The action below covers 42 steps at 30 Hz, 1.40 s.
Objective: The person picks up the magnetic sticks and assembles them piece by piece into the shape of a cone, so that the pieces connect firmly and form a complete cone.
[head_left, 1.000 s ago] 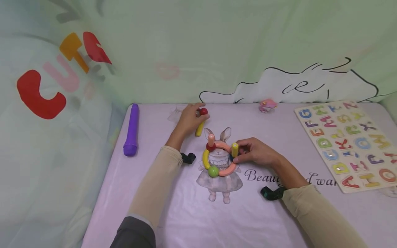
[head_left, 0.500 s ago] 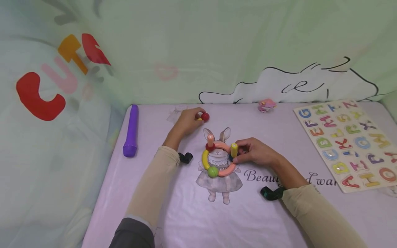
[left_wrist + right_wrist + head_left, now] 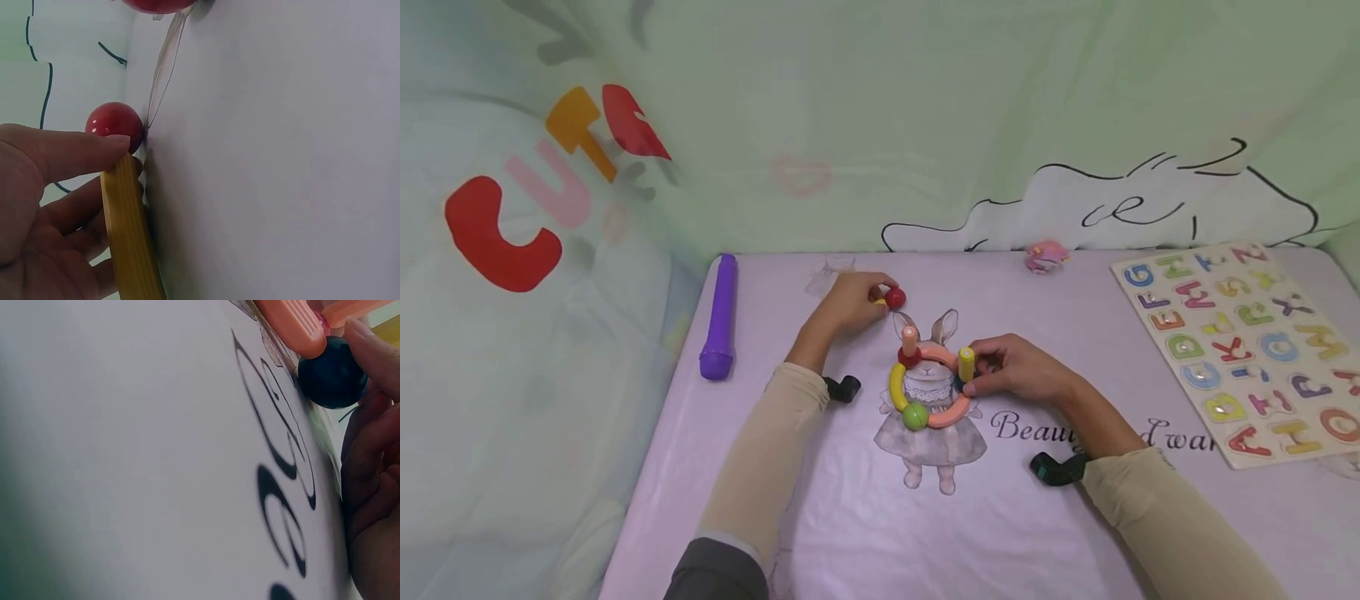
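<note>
My left hand (image 3: 853,302) pinches a yellow building rod (image 3: 130,228) with a red ball (image 3: 114,122) at its end, low over the table behind the ring. The thumb lies where rod and ball meet. In the middle stands a ring of curved rods (image 3: 953,412) and balls, pink and yellow, with a green ball (image 3: 915,416) in front. A pink rod (image 3: 909,337) rises upright from the ring's red ball, and a yellow rod (image 3: 966,363) from its dark blue ball (image 3: 333,373). My right hand (image 3: 1028,368) pinches that blue ball at the ring's right side.
A purple toy microphone (image 3: 720,317) lies at the table's left edge. At the back stands a small pink toy (image 3: 1047,256). An alphabet puzzle board (image 3: 1206,400) covers the right side. Fabric walls (image 3: 850,125) rise behind and at the left.
My left hand has taken up the yellow rod with its red ball and brought it a little nearer to me. The right hand and the ring stay put.
</note>
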Tool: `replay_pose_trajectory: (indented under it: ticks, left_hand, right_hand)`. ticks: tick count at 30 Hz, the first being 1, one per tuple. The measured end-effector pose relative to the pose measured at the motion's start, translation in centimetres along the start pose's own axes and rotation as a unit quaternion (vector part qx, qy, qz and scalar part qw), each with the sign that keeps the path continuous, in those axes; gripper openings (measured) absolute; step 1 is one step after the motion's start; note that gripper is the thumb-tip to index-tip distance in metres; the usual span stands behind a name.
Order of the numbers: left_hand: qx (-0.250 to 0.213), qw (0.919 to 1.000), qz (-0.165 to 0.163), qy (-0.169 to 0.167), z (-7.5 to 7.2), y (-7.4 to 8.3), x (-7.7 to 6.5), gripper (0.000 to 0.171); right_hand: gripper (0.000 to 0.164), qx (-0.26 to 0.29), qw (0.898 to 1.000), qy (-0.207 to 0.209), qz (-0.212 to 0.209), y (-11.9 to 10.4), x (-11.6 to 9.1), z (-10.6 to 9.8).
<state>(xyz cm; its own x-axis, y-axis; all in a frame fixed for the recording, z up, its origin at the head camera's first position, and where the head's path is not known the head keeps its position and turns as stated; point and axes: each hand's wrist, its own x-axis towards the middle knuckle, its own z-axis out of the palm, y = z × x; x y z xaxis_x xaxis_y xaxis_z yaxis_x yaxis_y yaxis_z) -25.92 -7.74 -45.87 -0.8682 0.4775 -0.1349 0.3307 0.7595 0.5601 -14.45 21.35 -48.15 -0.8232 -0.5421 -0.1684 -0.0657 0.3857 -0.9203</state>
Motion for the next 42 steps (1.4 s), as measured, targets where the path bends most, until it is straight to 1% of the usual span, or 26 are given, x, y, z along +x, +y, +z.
replay_pose_trajectory:
  ticks: [3,10,16,23,31,36,42]
  left_hand:
    - [0.001,1.0000,0.001,0.000,0.1,0.3,-0.3,0.041]
    - [0.001,0.9993,-0.036,-0.002,0.1,0.9,-0.9,0.043]
    - [0.022,0.9985,-0.050,-0.001,0.1,1.1,-1.4,0.045]
    - [0.019,0.9993,-0.031,0.004,-0.1,1.0,-1.5,0.043]
    - [0.014,0.9995,-0.022,0.018,-0.3,0.5,-2.1,0.040]
    - [-0.003,0.9992,-0.024,0.032,-0.6,0.6,-2.6,0.038]
    - [-0.035,0.9975,-0.036,0.050,-0.9,0.4,-3.4,0.033]
  right_hand:
    - [0.019,-0.002,1.000,0.002,0.002,0.0,-0.2,0.0]
    - [0.019,-0.004,1.000,0.003,-0.002,-0.1,-0.2,0.0]
    - [0.019,-0.004,1.000,-0.001,0.003,0.0,0.0,0.1]
    - [0.020,-0.001,1.000,0.000,0.006,-0.1,-0.1,0.1]
    - [0.020,-0.007,1.000,0.001,0.008,0.0,0.0,0.1]
    - [0.020,-0.006,1.000,0.000,0.008,0.0,0.0,0.0]
    - [0.019,-0.009,1.000,0.000,0.014,-0.1,-0.1,0.1]
